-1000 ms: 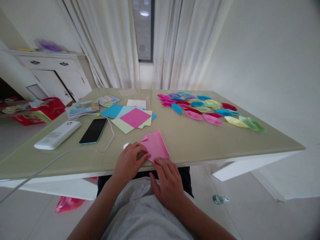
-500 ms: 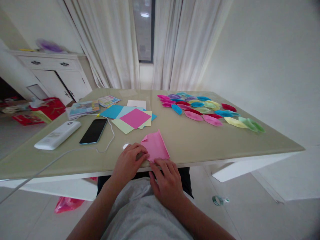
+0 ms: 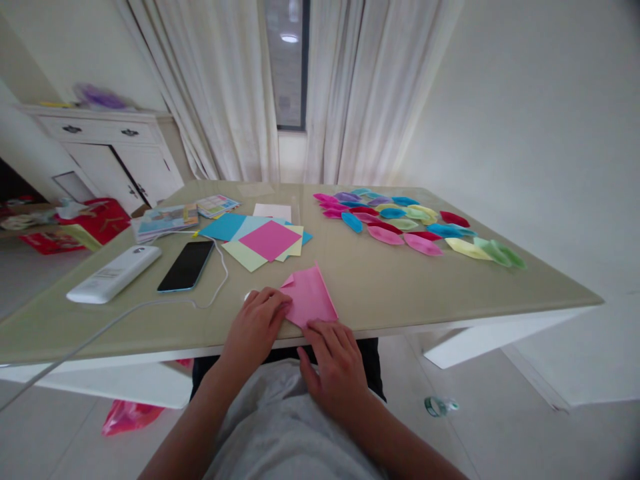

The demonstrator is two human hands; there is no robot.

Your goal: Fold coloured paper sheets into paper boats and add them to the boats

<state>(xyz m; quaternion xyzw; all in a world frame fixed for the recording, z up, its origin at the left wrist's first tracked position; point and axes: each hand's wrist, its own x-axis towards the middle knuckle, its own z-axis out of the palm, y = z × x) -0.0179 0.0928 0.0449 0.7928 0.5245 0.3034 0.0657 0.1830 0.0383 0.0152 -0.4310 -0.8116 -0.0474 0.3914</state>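
A sheet of pink paper (image 3: pixel 311 297) with folded edges lies at the near side of the table, its right edge turned up and a small fold at its upper left. My left hand (image 3: pixel 260 323) is closed at the paper's left edge, fingertips on it and the thumb mostly hidden. The fingers of my right hand (image 3: pixel 336 357) lie over the paper's near edge at the table's rim, with the thumb held apart. Partly covered by my left hand is a small white round thing (image 3: pixel 247 295).
Left on the table (image 3: pixel 400 293) are a white power bank (image 3: pixel 113 275) with a cable, a phone (image 3: pixel 186 267) and booklets (image 3: pixel 167 220). Coloured paper sheets (image 3: pixel 270 241) lie mid-table. Several folded paper pieces (image 3: pixel 385 233) spread at the right. A bottle (image 3: pixel 440 406) lies on the floor.
The fingers of my left hand have drawn closer together and shifted slightly left along the paper's edge. My right hand and the pink paper stay nearly in place. The view has tilted slightly.
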